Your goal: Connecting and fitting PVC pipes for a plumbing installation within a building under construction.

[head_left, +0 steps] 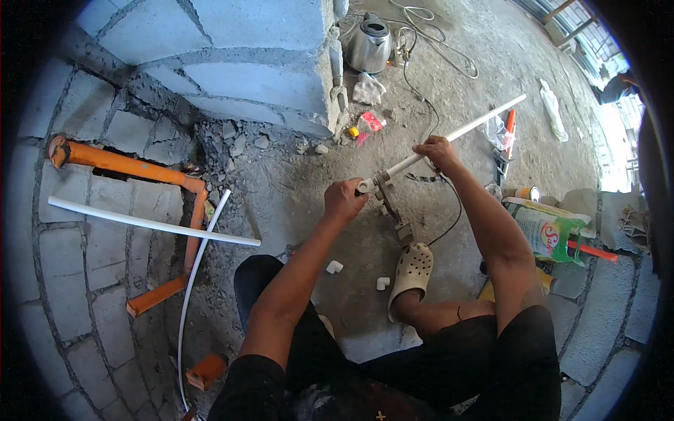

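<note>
Lettering [552,239] marks a green-white bag [531,217]; hands [344,199], apart, clamp white pipe [484,125] and fitting [368,186].

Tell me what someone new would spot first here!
Probably the long white pipe in the right hand, its lower end near the left hand. Then the bright orange pipe along the left wall, and the shiny kettle at the top.

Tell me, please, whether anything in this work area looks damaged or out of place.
Yes: the left block wall has jagged gaps along the orange pipe, with loose rubble nearby, so it looks damaged. A metal kettle stands on the gritty floor, an odd spot.
</note>
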The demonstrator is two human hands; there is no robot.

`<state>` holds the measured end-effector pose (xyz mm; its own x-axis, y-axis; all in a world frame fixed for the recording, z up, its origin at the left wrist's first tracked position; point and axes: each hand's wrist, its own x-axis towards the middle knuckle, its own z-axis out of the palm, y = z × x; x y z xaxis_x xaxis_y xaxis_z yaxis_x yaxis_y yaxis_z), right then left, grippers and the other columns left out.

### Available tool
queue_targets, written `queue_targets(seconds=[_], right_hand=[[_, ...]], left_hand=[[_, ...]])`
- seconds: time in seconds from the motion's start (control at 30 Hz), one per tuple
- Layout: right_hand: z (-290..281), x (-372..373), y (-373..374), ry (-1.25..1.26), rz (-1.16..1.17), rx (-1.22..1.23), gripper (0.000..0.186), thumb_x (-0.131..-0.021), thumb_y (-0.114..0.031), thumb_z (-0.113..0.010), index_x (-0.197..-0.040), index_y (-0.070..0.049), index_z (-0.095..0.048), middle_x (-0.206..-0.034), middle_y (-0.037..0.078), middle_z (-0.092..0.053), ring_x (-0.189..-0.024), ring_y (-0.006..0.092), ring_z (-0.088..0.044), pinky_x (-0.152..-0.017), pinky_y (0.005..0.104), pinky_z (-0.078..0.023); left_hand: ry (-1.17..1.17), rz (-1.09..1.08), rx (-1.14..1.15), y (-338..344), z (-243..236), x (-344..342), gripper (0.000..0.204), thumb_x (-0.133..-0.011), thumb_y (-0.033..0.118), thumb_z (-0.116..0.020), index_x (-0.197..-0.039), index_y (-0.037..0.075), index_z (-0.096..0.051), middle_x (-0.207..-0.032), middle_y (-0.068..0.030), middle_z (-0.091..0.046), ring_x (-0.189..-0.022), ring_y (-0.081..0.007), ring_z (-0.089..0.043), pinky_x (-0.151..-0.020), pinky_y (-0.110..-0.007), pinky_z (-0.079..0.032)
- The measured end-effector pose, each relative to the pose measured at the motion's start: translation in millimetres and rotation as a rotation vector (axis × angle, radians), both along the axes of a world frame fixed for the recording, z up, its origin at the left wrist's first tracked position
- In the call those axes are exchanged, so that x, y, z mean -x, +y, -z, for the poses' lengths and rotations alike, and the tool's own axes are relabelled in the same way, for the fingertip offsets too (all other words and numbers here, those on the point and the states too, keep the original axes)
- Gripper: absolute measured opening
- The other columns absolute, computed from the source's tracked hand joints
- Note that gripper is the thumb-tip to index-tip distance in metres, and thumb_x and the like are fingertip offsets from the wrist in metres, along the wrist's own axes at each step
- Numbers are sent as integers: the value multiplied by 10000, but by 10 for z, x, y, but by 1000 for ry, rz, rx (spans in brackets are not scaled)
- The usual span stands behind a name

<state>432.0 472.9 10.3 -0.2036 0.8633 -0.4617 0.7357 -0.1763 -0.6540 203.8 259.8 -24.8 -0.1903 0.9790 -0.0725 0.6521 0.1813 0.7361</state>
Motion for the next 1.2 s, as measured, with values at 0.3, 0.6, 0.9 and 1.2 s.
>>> queue_targets(seconds=[0.3,0.6,0.9,1.2], right_hand=[[20,19,10,-22,-14,-11,372,-760,-380,-783,-852,-37,-670,-605,72,-570,-447,189,-554,-394,351,-447],[69,-5,32,-28,-41,-14,381,-763,-393,-778,-826,-37,-656,-608,75,-578,-438,193,-554,-396,355,-453],[100,-30,50,-26,-26,-2,400,-757,-406,-781,-823,-33,-652,-611,81,-577,-447,198,-560,-397,357,-453],[-21,15,-28,-56,-28,-18,395,-767,-397,-773,-846,-32,-644,-626,81,-586,-453,194,-564,-400,353,-457]], left_hand=[[-5,-15,-17,15,63,14,360,-714,340,-756,-999,123,-720,-783,-171,-675,-776,-376,-665,-688,-472,-518],[-17,-28,-23,5,-20,-4,302,-722,331,-735,-936,121,-701,-771,-157,-672,-767,-373,-664,-682,-474,-514],[3,-14,-26,15,-5,-10,281,-719,313,-733,-917,118,-694,-760,-163,-665,-761,-380,-659,-682,-480,-512],[-23,-17,-56,1,-25,-11,243,-724,296,-730,-862,105,-671,-739,-149,-658,-743,-377,-653,-665,-482,-501]])
